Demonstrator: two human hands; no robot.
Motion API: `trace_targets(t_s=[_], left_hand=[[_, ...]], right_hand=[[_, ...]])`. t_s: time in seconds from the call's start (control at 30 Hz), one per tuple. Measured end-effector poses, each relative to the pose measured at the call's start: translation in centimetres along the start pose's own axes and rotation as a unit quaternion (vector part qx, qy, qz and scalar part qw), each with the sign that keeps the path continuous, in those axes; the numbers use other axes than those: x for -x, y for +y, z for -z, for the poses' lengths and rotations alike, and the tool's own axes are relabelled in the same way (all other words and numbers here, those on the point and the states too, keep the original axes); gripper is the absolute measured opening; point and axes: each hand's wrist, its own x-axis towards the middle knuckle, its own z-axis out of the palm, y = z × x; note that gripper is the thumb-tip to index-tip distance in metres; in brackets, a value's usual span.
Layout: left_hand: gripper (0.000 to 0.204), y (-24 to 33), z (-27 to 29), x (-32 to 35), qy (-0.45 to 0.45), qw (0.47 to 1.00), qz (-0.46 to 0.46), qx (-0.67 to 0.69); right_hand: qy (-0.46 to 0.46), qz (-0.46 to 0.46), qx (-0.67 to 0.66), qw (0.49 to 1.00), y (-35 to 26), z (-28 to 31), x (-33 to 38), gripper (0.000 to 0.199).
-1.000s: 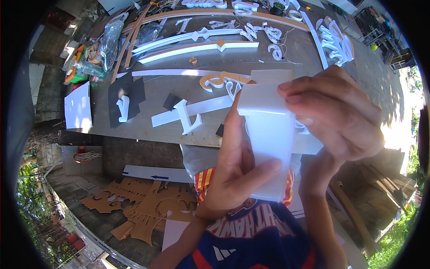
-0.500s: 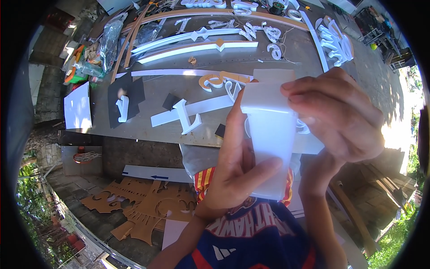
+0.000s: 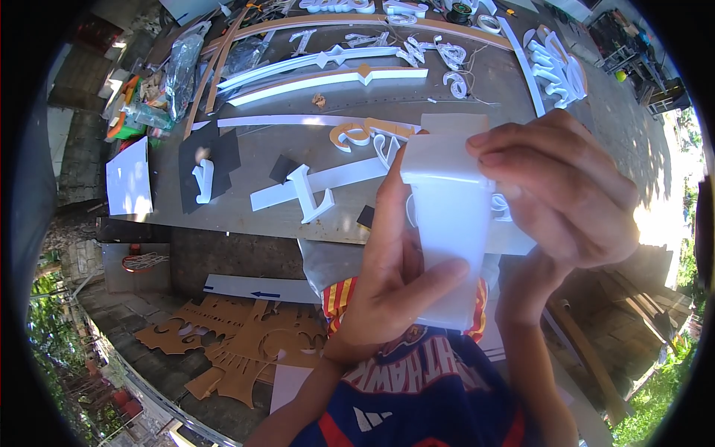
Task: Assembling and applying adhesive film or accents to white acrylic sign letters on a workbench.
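Held up close in front of me is a white plastic container [image 3: 450, 223], tapered, with a wider cap-like top. My left hand [image 3: 387, 294] wraps its left side, the thumb lying across the front face. At the upper right, my right hand [image 3: 570, 194] pinches the edge of the top with bent fingers. Past the container, on the grey worktable [image 3: 246, 223], lie a white letter-shaped piece [image 3: 305, 195] on a white strip [image 3: 350, 179] and a smaller white piece [image 3: 203, 181] on a black sheet [image 3: 191, 153]. The container hides part of the tabletop behind it.
Long white mouldings [image 3: 328, 82] and several white cut-out letters [image 3: 450, 56] cover the table's far part. A white panel [image 3: 129, 175] stands at its left edge. Below the table's front edge lies a brown cut-out sheet [image 3: 231, 331]; planks [image 3: 592, 365] rest at lower right.
Hardly anything differs. The container's lower end has risen very slightly, while both hands keep the same hold.
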Motion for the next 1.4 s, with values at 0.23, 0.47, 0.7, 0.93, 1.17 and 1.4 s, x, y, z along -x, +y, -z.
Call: trace_targets(t_s=[0.23, 0.47, 0.7, 0.93, 1.17, 1.4], left_hand=[[0.086, -0.1, 0.3, -0.1, 0.000, 1.000, -0.003, -0.001], [0.086, -0.3, 0.4, 0.0, 0.007, 1.000, 0.001, 0.012], [0.086, -0.3, 0.1, 0.1, 0.008, 1.000, 0.009, 0.016], [0.085, -0.1, 0.3, 0.2, 0.005, 1.000, 0.020, 0.008], [0.084, -0.3, -0.3, -0.1, 0.010, 1.000, 0.007, 0.017], [0.084, -0.2, 0.4, 0.1, 0.013, 1.000, 0.008, -0.014]], right_hand=[[-0.033, -0.024, -0.006, 0.999, 0.2, 0.4, 0.0, 0.021], [-0.058, 0.012, -0.018, 0.998, 1.8, 0.8, 1.6, 0.026], [-0.071, -0.023, -0.020, 0.997, -0.2, 1.1, -0.6, 0.050], [0.022, -0.027, 0.012, 0.999, 0.3, -1.5, 1.2, 0.043], [-0.012, -0.017, 0.052, 0.998, -0.6, 0.2, 0.0, 0.027], [-0.012, 0.046, 0.018, 0.999, 0.8, -0.2, 0.4, 0.024]])
